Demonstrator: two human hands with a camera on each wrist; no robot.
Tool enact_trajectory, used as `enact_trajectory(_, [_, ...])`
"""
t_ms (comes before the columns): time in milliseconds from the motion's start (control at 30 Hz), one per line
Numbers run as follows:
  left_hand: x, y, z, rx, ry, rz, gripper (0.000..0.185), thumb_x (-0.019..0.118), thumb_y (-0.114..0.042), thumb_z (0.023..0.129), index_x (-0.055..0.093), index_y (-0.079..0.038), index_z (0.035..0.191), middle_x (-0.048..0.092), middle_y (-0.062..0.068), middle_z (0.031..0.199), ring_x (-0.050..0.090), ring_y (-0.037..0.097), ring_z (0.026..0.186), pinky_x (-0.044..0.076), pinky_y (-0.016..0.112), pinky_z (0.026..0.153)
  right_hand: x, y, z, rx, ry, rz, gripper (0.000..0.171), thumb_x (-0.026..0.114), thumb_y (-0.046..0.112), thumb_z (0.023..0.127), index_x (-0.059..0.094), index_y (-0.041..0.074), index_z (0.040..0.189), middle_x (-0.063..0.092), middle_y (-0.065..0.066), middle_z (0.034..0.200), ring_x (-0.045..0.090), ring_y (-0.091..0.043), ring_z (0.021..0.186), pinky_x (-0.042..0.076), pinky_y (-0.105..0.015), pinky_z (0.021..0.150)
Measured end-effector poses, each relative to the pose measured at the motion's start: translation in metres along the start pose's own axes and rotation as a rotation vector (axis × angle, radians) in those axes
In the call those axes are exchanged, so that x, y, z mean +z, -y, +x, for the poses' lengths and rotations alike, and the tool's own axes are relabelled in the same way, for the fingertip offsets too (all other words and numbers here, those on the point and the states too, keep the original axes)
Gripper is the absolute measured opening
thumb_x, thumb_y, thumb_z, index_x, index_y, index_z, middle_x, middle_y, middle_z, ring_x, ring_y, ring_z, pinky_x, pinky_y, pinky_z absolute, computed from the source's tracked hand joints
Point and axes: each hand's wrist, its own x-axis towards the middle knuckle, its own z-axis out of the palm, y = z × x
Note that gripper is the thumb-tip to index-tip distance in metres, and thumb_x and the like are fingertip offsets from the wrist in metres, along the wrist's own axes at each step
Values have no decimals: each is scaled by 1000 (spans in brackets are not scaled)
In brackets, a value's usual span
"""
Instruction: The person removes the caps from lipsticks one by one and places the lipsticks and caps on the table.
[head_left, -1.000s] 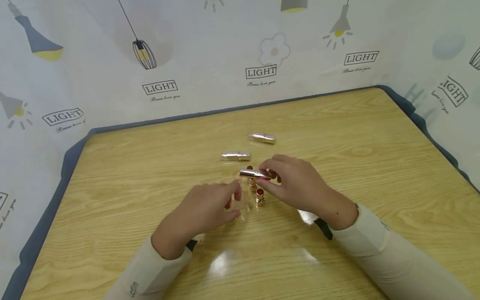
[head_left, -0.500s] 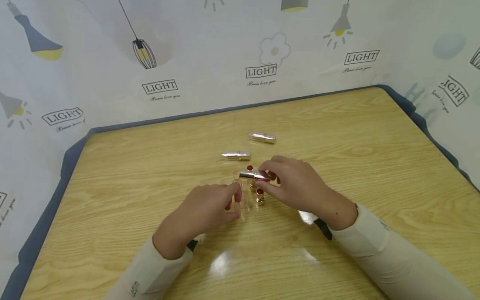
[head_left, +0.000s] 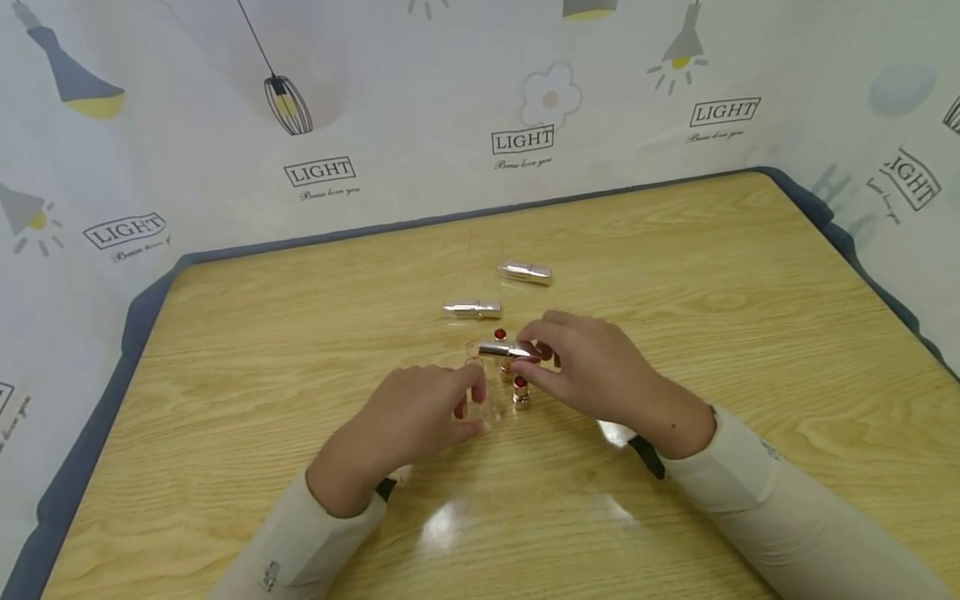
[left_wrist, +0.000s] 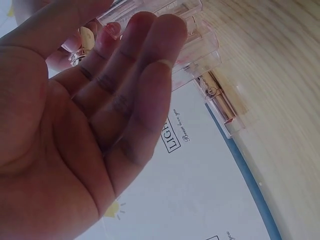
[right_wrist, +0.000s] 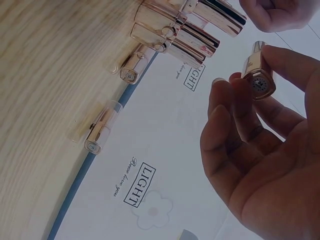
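Centrally, on bench (head_left: 675, 275): right hand (head_left: 592, 367), fingers pinching a gold lipstick cap (head_left: 506, 349) above two open red lipsticks (head_left: 520, 392); left hand (head_left: 408, 421), fingers curled round a clear holder (head_left: 483, 392). Two capped tubes (head_left: 471, 309) lie behind.
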Motion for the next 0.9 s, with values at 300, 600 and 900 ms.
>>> enact_trajectory(300, [-1,-2,1,-11,35,-18,29,81,-37,84,62,-20,98,60,-13,70,53,4,59,44,27,57,0,0,0,14,19,5,21,73,34,92,71,15,100,63,3,84,52,-8,69,46,-27,62])
enact_trajectory(600, [0,-3,0,3,29,-17,27,81,-36,84,62,-20,96,60,-13,69,53,3,58,45,27,57,-1,0,0,9,17,6,22,73,34,92,72,15,103,63,4,85,54,-7,70,47,-27,63])
enact_trajectory(900, [3,-3,0,-5,33,-2,30,82,-37,83,61,-22,97,58,-14,69,53,4,59,44,28,57,2,0,-1,3,-3,6,22,73,34,92,71,14,102,64,3,85,57,-10,71,48,-28,63])
